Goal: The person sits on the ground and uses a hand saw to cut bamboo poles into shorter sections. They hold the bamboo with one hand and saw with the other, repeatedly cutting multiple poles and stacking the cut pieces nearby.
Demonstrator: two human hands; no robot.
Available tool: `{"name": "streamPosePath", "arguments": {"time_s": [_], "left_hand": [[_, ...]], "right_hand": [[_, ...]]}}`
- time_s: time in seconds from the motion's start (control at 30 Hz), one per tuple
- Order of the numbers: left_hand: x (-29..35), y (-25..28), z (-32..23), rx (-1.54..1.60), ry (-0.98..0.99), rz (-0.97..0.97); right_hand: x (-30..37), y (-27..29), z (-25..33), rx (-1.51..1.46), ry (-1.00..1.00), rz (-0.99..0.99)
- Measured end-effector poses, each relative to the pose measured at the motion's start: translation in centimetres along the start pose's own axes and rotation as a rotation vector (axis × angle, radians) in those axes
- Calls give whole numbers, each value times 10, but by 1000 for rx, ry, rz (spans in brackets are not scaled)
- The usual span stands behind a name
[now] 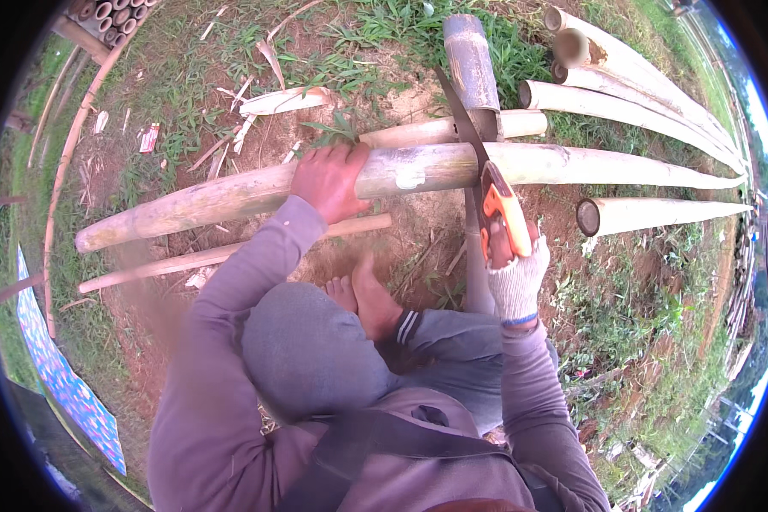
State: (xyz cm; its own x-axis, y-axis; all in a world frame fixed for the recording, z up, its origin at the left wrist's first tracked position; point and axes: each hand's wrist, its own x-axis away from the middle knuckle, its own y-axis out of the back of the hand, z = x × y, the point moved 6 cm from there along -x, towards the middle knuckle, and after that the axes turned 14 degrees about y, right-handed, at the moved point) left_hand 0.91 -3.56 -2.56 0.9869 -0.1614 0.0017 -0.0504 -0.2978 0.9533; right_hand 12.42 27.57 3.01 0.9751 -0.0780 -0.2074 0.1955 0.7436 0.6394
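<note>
Reddish, grass-tufted open ground [171,94] forms the setting, viewed from where I stand beside the worker. At far left lies a blue, multicoloured patterned sheet [68,375]. Nearer the centre, a long, pale tan, round bamboo pole [401,160] extends from left to right across the view; a slender, light brown bamboo length [171,267] lies on its near side. The bare left hand [328,181] spans the top of the pole, its grip closed over the curve with fingers bent down the far side. Farther right, beyond the pole, stretches a thick, grey, weathered bamboo section [468,60]. A dark-bladed handsaw with an orange handle [505,209] crosses the pole; depth of any cut cannot be told. The right hand [517,269], in a white knitted glove, has its grip wrapped around that handle. At right rests a pale, hollow-ended bamboo pole [606,218]. Judged by such ends, the worked pole should be stiff, light for its length, smooth, liable to roll and to splinter; holding is best from above, clear of the blade.
</note>
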Motion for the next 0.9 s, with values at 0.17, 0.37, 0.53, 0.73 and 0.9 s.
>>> {"name": "streamPosePath", "arguments": {"time_s": [0.17, 0.37, 0.53, 0.73, 0.9], "left_hand": [[0, 4, 11, -20, 14, -13], [6, -4, 5, -16, 13, -5], [1, -3, 5, -36, 20, 27], [7, -1, 7, -46, 30, -47], [2, -6, -1, -41, 10, -25]], "right_hand": [[95, 44, 15, -313, -114, -85], [105, 19, -40, -792, -340, -262], [-12, -4, 10, -109, -73, -15], [178, 70, 8, -324, -192, -85], [24, -8, -24, -418, -147, -131]]}}
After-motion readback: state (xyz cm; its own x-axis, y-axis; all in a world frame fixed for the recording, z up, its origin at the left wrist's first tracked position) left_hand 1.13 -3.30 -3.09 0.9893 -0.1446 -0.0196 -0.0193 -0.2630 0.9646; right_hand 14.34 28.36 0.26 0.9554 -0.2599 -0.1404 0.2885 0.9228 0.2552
